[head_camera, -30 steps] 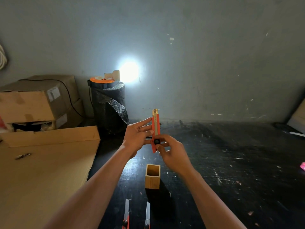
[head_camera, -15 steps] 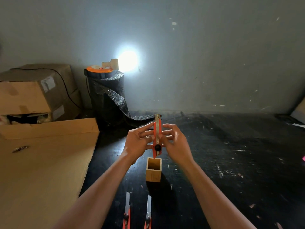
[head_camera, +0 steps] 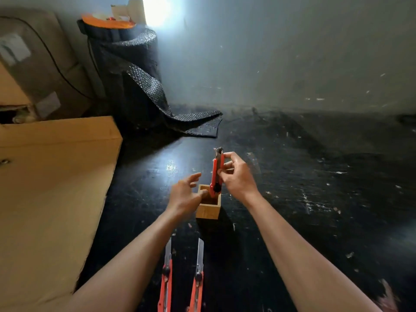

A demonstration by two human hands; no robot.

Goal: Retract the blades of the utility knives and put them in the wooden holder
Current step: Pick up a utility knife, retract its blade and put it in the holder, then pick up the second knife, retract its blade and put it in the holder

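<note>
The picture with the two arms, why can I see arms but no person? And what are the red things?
The camera sits on the person's head and looks down, so you see only their own two bare arms, as if through their eyes. There is no machine here.

The right hand holds a red plastic utility knife upright, its bottom end dipping into the small square wooden holder. Its blade looks pulled in. The left hand is open, with its fingers at the holder's rim.

Two more red utility knives lie on the dark scratched tabletop, close to the person, with their silver blades sticking out. Cardboard boxes and a black roll of bubble wrap stand on the left.
</note>
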